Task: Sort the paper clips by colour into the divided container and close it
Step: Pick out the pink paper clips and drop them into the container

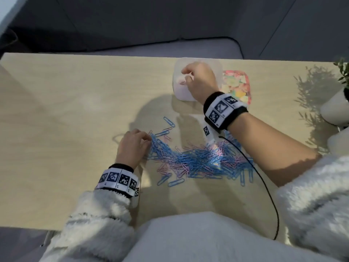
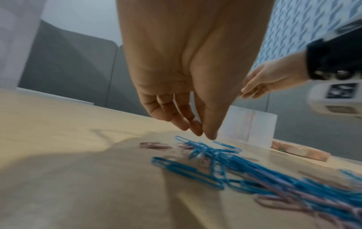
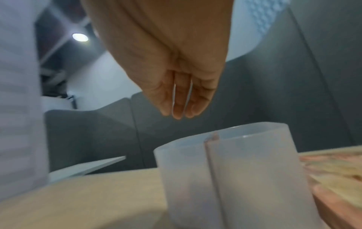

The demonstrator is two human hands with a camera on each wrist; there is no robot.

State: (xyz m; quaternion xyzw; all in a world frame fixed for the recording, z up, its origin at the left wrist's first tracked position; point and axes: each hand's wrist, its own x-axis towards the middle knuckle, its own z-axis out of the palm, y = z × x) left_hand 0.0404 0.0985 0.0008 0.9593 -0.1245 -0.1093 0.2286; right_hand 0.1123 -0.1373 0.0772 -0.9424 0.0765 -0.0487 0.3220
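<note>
A mixed pile of blue and pink paper clips [image 1: 198,161] lies mid-table. My left hand [image 1: 148,138] is at the pile's left edge; in the left wrist view its fingers [image 2: 199,133] point down, tips bunched just above a blue clip [image 2: 227,145], with nothing seen between them. A translucent divided container [image 1: 179,93] stands open at the back, with some pink clips [image 1: 182,83] in its left compartment. My right hand [image 1: 187,76] hovers over it, fingers [image 3: 180,114] hanging straight and empty above the rim [image 3: 235,128]. The floral lid [image 1: 239,86] lies to the container's right.
A white plant pot [image 1: 334,108] stands at the table's right edge. A black cable [image 1: 264,186] runs from my right wrist across the pile to the table's near edge. A grey sofa [image 1: 170,48] lies beyond the far edge. Bare wood [image 1: 66,110] spreads to the left.
</note>
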